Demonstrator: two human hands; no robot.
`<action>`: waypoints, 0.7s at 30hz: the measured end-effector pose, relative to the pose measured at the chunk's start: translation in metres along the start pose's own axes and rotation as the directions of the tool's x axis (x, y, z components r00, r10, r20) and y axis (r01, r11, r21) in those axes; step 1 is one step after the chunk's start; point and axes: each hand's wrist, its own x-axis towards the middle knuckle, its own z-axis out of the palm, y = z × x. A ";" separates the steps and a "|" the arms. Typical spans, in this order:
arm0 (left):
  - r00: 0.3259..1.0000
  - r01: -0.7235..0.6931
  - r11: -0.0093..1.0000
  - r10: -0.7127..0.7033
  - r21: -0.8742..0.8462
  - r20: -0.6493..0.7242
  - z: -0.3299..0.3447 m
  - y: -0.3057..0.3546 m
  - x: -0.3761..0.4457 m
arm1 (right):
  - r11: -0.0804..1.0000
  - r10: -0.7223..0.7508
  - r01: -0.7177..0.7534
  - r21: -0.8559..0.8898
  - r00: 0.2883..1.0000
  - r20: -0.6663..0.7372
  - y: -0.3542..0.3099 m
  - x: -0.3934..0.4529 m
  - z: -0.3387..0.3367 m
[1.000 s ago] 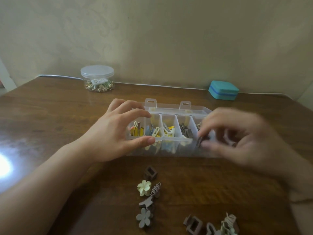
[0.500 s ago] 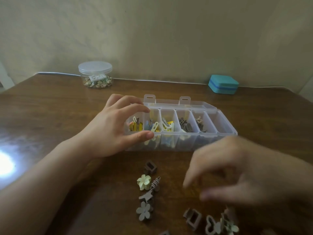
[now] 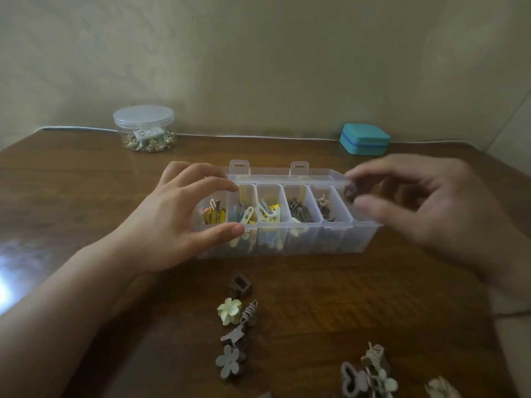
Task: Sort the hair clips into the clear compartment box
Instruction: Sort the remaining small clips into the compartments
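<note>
The clear compartment box stands open mid-table, with yellow, blue, white and brown clips in its compartments. My left hand grips the box's left end, thumb on the front wall and fingers over the back rim. My right hand, blurred, hovers over the rightmost compartment and pinches a small dark brown hair clip between thumb and forefinger. Loose clips lie in front of the box: a brown square clip, a cream flower clip, a brown flower clip and a pile of clips at the bottom right.
A round clear jar of small trinkets stands at the back left. A teal case sits at the back right by the wall. A white cable runs along the table's far edge.
My right hand went down to the pile at the bottom right, then came back up over the box's right end with a brown clip. The left hand stayed on the box.
</note>
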 end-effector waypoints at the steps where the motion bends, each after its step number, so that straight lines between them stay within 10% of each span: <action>1: 1.000 -0.003 1.000 0.003 0.000 -0.002 0.000 0.000 0.000 | 0.996 0.069 -0.073 -0.042 0.994 -0.083 0.006 0.002 -0.002; 5: 1.000 -0.003 1.000 0.003 0.001 0.003 0.000 -0.001 0.000 | 0.926 0.235 -0.235 -0.296 0.971 -0.037 0.020 0.004 0.002; 9: 1.000 -0.006 1.000 0.006 -0.019 -0.001 -0.003 -0.002 0.000 | 0.986 0.131 -0.121 -0.113 0.988 0.087 0.002 0.001 -0.005; 12: 1.000 -0.004 0.999 0.004 -0.032 -0.001 -0.004 -0.002 0.000 | 0.984 0.175 -0.130 -0.118 0.674 0.718 -0.012 -0.005 -0.006; 15: 1.000 -0.006 0.999 0.006 -0.036 -0.004 -0.003 -0.002 0.000 | 0.976 0.209 -0.122 -0.179 0.316 0.925 -0.022 -0.007 0.000; 21: 1.000 -0.011 0.999 0.011 -0.034 -0.006 -0.003 -0.002 0.000 | 0.979 0.203 -0.068 -0.192 0.353 0.913 -0.019 -0.005 0.007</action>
